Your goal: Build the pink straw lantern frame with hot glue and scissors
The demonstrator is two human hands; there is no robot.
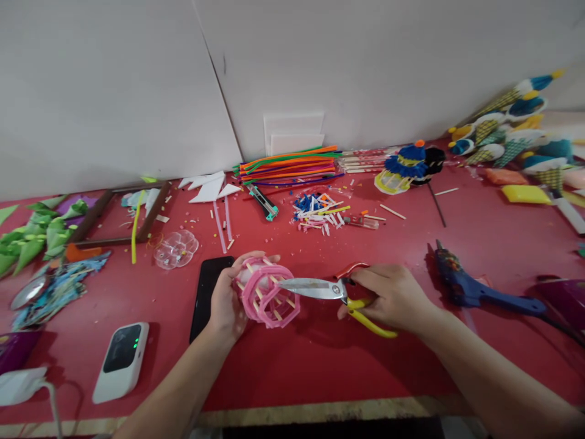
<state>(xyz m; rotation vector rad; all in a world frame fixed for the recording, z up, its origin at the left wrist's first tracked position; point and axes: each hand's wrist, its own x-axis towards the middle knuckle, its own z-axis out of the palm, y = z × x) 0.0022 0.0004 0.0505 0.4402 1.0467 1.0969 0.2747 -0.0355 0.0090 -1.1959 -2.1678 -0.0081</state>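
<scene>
My left hand (230, 300) is wrapped round a small pink craft piece (269, 292), made of fuzzy pink rings joined by thin wooden sticks. In my right hand (388, 299) is a pair of scissors (315, 288) with one red and one yellow handle. The blades point left, and their tip lies at the upper right of the pink piece; whether they touch it I cannot tell. A black phone (208, 292) lies on the table just left of my left hand. My left fingertips are partly hidden behind the piece.
A blue glue gun (475, 292) with a cord lies to the right. Behind are a pile of cut scraps (320, 210), a utility knife (264, 203) and bundled pipe cleaners (287, 166). A clear flower-shaped tray (176, 249) and a white device (121, 363) lie on the left.
</scene>
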